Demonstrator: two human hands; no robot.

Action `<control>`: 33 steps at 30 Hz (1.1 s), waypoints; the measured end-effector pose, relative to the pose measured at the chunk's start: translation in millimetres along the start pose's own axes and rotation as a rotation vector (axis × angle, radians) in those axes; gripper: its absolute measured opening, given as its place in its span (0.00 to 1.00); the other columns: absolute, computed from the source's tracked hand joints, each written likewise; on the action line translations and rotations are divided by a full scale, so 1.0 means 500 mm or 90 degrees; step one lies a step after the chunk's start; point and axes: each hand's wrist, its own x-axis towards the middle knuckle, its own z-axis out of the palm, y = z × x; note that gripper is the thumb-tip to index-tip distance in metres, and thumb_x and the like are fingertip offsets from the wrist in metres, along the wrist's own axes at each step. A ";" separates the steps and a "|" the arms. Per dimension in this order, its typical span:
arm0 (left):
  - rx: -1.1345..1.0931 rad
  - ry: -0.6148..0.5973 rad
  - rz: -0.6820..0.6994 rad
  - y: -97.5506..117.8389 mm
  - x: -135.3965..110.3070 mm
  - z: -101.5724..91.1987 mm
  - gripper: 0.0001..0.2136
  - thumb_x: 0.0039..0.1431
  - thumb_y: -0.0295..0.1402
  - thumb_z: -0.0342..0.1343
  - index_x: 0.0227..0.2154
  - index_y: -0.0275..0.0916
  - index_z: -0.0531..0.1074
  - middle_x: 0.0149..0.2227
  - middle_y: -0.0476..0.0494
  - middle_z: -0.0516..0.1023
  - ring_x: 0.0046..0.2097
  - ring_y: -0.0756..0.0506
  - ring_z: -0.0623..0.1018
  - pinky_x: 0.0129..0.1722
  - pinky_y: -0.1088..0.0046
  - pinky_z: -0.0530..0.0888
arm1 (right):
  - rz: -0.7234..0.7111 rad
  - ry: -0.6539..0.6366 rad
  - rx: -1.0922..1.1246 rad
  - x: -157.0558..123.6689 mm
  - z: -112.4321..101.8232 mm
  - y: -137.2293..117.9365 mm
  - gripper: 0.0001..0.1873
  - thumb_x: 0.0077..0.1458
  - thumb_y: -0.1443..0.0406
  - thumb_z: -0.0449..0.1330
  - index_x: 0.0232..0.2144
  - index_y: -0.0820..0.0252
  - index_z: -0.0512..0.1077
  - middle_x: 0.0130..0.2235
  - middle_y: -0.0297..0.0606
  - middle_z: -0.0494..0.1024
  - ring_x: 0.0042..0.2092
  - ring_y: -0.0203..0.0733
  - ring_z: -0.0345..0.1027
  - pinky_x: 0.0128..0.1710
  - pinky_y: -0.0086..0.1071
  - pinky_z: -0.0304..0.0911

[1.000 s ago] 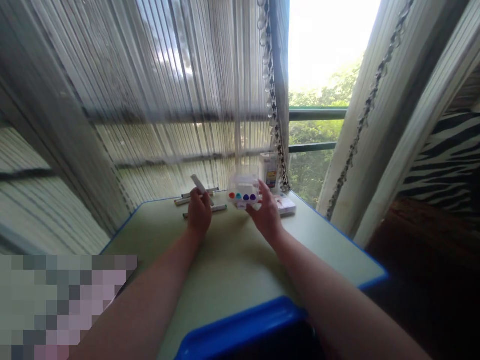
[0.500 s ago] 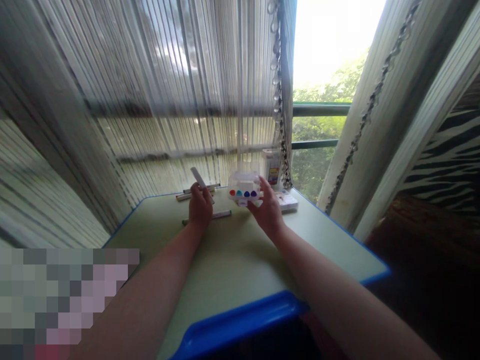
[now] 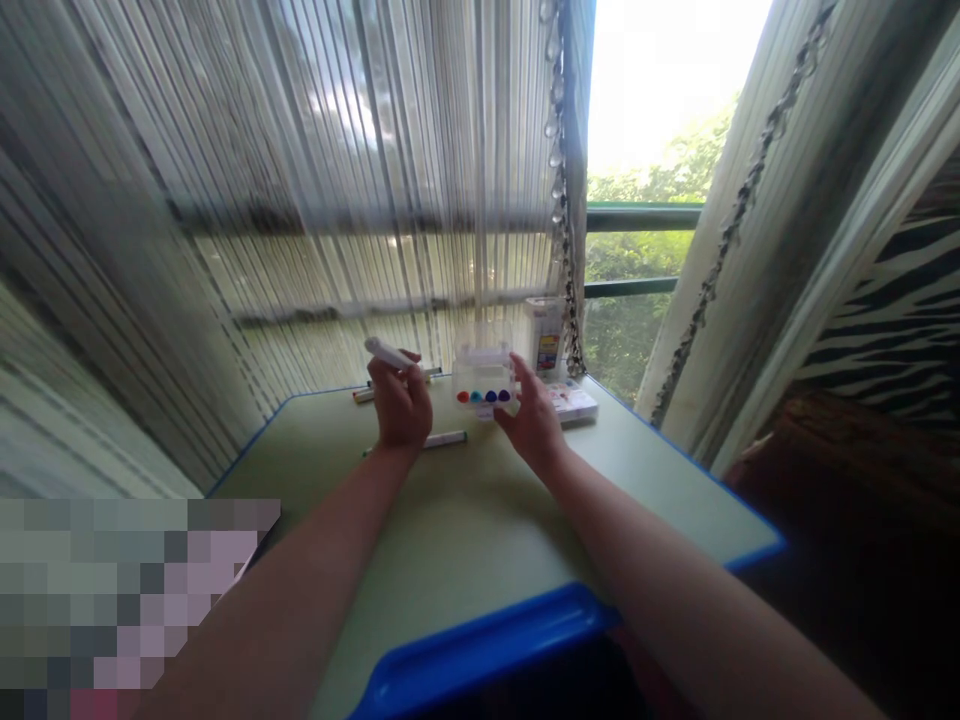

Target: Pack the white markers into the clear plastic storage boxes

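Note:
A white marker (image 3: 386,350) is gripped in my left hand (image 3: 403,408), its near end tilted up and to the left. My right hand (image 3: 534,418) grips the right side of a clear plastic case (image 3: 481,372). Orange, teal, blue and purple round ends, perhaps of markers, show in a row low in the case. Between my wrists, another white marker (image 3: 448,438) with green ends lies on the table, partly hidden by my left hand. More markers (image 3: 363,396) lie behind that hand.
A white box (image 3: 576,403) lies flat right of my right hand. Behind it stands a clear container (image 3: 544,335) with a label. The pale table (image 3: 480,530) has a blue edge. A blue plastic rim (image 3: 495,625) is nearest me. Curtains (image 3: 337,200) hang behind.
My left hand has turned, so the marker in it now slants more flatly and sits further left. The clear case has tipped and shifted slightly left in my right hand.

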 end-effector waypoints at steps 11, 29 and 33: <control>-0.116 -0.066 0.072 0.151 -0.002 -0.022 0.11 0.62 0.32 0.46 0.46 0.42 0.54 0.43 0.42 0.67 0.46 0.45 0.74 0.47 0.61 0.73 | 0.012 0.017 0.017 0.012 0.001 -0.015 0.41 0.43 0.74 0.61 0.60 0.57 0.53 0.51 0.47 0.69 0.49 0.50 0.65 0.47 0.46 0.67; 0.159 -0.171 0.161 0.157 -0.040 -0.053 0.11 0.57 0.30 0.54 0.43 0.38 0.65 0.44 0.40 0.76 0.48 0.45 0.75 0.48 0.67 0.72 | -0.032 -0.010 0.013 -0.001 -0.005 -0.020 0.42 0.44 0.71 0.61 0.60 0.53 0.52 0.55 0.45 0.67 0.52 0.49 0.64 0.48 0.46 0.66; 0.173 -0.176 0.201 0.152 -0.036 -0.054 0.10 0.57 0.30 0.54 0.42 0.38 0.67 0.42 0.40 0.76 0.47 0.44 0.74 0.49 0.62 0.70 | -0.033 -0.022 0.015 -0.004 -0.008 -0.022 0.42 0.44 0.71 0.62 0.60 0.54 0.52 0.55 0.46 0.66 0.52 0.50 0.63 0.48 0.46 0.66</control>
